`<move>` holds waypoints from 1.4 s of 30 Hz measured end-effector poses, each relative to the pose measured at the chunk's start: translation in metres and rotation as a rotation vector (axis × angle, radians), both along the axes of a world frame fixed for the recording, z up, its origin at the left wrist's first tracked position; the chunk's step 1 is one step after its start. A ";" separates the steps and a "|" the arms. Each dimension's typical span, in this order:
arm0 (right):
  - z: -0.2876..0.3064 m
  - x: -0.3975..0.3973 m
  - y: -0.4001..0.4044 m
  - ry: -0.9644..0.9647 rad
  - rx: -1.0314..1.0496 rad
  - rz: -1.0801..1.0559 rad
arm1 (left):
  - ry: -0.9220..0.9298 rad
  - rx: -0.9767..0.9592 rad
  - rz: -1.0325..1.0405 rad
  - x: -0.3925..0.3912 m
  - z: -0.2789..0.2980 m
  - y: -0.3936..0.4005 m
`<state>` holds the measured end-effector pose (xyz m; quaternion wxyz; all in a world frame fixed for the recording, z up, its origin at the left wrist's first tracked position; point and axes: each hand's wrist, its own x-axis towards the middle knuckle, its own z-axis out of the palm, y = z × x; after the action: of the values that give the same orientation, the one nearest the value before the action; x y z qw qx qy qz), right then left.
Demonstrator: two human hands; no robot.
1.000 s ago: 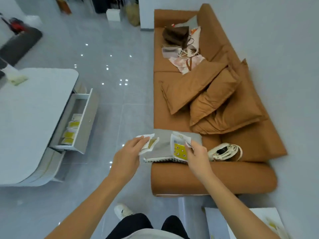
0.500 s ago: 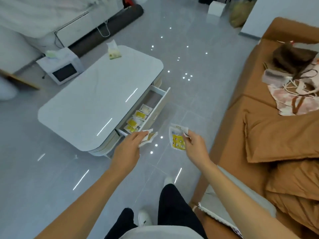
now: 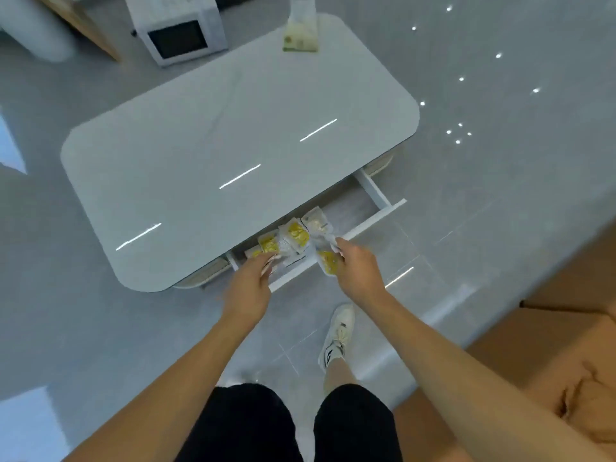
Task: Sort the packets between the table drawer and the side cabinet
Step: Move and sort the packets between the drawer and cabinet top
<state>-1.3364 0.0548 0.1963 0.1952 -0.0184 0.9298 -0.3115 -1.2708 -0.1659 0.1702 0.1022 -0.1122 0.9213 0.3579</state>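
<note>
White table [image 3: 233,135], drawer [image 3: 376,208] pulled open on near side. Yellow-and-white packets [image 3: 293,236] lying in drawer's left half. Left hand [image 3: 248,288] over drawer's left end, pinching a small packet, blurred. Right hand [image 3: 358,266] gripping yellow packet [image 3: 328,261] at drawer front. Tissue pack [image 3: 300,31] on table's far edge.

The drawer [image 3: 376,208] stands pulled out from the near side of the surface [image 3: 233,155], with packets [image 3: 293,236] lying in its left part. A tissue pack [image 3: 301,31] sits at the far edge; a microwave [image 3: 178,28] rests on the floor beyond
</note>
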 end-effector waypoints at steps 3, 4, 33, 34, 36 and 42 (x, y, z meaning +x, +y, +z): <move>-0.079 -0.060 -0.011 0.011 0.128 0.207 | -0.077 -0.026 0.008 -0.039 -0.079 0.002; -0.109 -0.076 -0.018 0.012 0.162 0.267 | -0.115 -0.051 -0.022 -0.049 -0.104 0.000; -0.009 -0.098 -0.066 0.133 0.360 0.171 | -0.001 -0.459 -0.355 -0.135 0.015 -0.071; 0.021 -0.089 -0.062 0.142 0.360 0.115 | 0.019 -0.457 -0.394 -0.139 0.047 -0.069; 0.081 -0.067 -0.055 0.181 0.359 -0.011 | 0.098 -0.441 -0.471 -0.146 0.105 -0.059; 0.196 0.047 -0.019 0.314 0.332 -0.511 | 0.326 -0.350 -0.847 -0.126 0.224 0.016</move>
<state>-1.2898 0.0353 0.3918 -0.0341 0.1993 0.9611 -0.1880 -1.3971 -0.1496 0.3942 0.0730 0.3147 0.9364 0.1373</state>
